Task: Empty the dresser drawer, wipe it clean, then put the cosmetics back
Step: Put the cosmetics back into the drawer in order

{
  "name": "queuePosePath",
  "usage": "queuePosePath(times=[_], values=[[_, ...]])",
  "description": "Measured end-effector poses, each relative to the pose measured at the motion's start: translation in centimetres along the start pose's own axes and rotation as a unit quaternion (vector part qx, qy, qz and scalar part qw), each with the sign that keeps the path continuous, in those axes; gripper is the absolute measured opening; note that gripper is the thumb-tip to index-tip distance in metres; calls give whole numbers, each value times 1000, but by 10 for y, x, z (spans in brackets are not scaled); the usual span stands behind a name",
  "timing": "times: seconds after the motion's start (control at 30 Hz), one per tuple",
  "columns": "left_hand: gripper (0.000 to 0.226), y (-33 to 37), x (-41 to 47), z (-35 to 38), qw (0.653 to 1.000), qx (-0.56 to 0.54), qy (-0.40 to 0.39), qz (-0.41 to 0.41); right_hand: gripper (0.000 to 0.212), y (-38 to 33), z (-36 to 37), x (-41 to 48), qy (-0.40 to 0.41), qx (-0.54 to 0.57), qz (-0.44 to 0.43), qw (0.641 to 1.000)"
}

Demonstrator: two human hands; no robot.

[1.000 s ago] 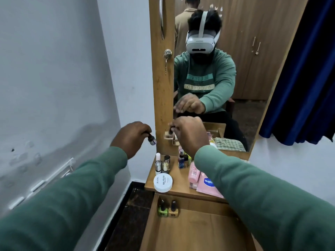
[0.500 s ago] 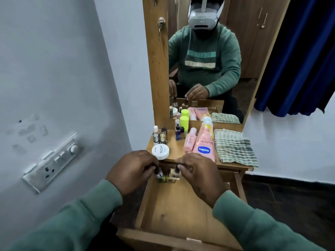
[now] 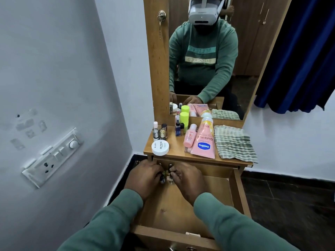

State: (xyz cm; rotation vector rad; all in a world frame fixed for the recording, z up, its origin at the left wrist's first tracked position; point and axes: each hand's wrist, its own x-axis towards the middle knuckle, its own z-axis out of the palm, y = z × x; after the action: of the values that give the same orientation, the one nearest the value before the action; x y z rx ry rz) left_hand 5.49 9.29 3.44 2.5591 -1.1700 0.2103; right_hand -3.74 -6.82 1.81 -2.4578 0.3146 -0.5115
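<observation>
The wooden drawer (image 3: 213,196) stands pulled out below the dresser top (image 3: 179,151). At its far left corner both hands sit close together among small nail polish bottles (image 3: 165,173). My left hand (image 3: 145,176) is closed on one small bottle, its end showing under the fingers. My right hand (image 3: 188,180) pinches another small bottle by its dark cap. On the dresser top stand a white nail polish remover jar (image 3: 160,147), small bottles (image 3: 159,131), a blue spray bottle (image 3: 178,127), a green-capped bottle (image 3: 184,120), a pink bottle (image 3: 189,138) and a pink Vaseline tube (image 3: 204,142).
A folded green checked cloth (image 3: 233,142) lies at the right of the dresser top. The mirror (image 3: 208,57) rises behind it. A grey wall with a switch panel (image 3: 52,158) is close on the left. A blue curtain (image 3: 304,51) hangs at the right.
Both hands came down from the dresser top level into the drawer's far left corner, each carrying a small bottle. The camera tilted down and the drawer now shows fully.
</observation>
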Motion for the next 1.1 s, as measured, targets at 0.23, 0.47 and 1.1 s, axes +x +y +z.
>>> queuePosePath(times=[0.23, 0.47, 1.1], values=[[22, -5, 3, 13, 1000, 3, 5, -13, 8, 0, 10, 2, -14, -17, -5, 1000], [22, -12, 5, 24, 1000, 0, 10, -23, 8, 1, 19, 3, -9, -20, 2, 1000], [21, -14, 7, 34, 999, -8, 12, -33, 8, 1, 29, 7, 14, -11, 10, 1000]])
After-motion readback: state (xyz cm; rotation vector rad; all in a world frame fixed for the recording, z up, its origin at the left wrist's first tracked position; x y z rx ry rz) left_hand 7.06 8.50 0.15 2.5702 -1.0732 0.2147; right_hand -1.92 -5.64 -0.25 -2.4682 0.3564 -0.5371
